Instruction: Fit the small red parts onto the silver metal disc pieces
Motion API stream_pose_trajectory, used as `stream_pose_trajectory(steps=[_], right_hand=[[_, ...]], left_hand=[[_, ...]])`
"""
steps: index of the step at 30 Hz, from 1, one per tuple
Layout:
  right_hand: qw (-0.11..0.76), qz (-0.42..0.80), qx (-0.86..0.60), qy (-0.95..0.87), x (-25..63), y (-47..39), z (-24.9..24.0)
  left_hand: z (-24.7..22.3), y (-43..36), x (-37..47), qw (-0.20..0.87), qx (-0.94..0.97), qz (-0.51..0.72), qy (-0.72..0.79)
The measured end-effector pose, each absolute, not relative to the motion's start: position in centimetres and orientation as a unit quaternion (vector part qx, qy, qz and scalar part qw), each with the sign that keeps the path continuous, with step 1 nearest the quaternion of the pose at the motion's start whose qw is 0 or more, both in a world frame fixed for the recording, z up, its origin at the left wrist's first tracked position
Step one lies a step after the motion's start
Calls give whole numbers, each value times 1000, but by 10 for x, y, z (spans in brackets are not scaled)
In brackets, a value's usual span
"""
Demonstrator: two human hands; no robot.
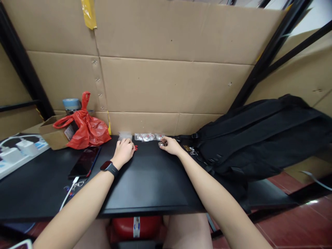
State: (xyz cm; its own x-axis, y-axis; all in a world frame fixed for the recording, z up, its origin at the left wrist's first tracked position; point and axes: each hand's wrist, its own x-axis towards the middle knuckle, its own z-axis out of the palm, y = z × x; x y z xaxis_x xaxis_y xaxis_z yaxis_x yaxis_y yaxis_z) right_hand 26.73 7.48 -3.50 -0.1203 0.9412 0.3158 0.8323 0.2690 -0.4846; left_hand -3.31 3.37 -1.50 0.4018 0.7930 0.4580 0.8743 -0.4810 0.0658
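My left hand [124, 151], with a dark watch [109, 167] on the wrist, rests low over the black table. Its fingers are curled, and a small red thing [136, 147] pokes out at the thumb side; its kind is unclear. Just beyond these fingertips lie clear plastic packets [125, 135]. My right hand [171, 145] pinches a small round shiny dark thing [162, 144] close to the tabletop. Between and behind the hands, a row of clear packets with round, partly red pieces [147, 137] lies along the cardboard wall. Another such packet [158, 137] touches or nearly touches my right fingertips.
A black backpack [259, 138] fills the right side. At left are a phone [85, 162], a white cable [68, 193], a red plastic bag [89, 129], a cardboard box [53, 133] and a power strip [23, 157]. Cardboard [166, 86] closes off the back.
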Motion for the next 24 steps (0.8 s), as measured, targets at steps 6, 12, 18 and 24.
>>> stream_pose_trajectory(steps=[6, 12, 18, 24], right_hand=[[325, 127, -608, -713, 273, 78, -39], [362, 161, -599, -696, 273, 75, -38], [448, 201, -503, -711, 252, 56, -18], [492, 307, -370, -726, 208, 22, 3]], left_hand=[[-4, 28, -28, 19, -801, -309, -513], [11, 15, -19, -65, -768, -378, -513], [13, 5, -10, -144, -769, -427, -454], [6, 5, -6, -225, -741, -472, -422]])
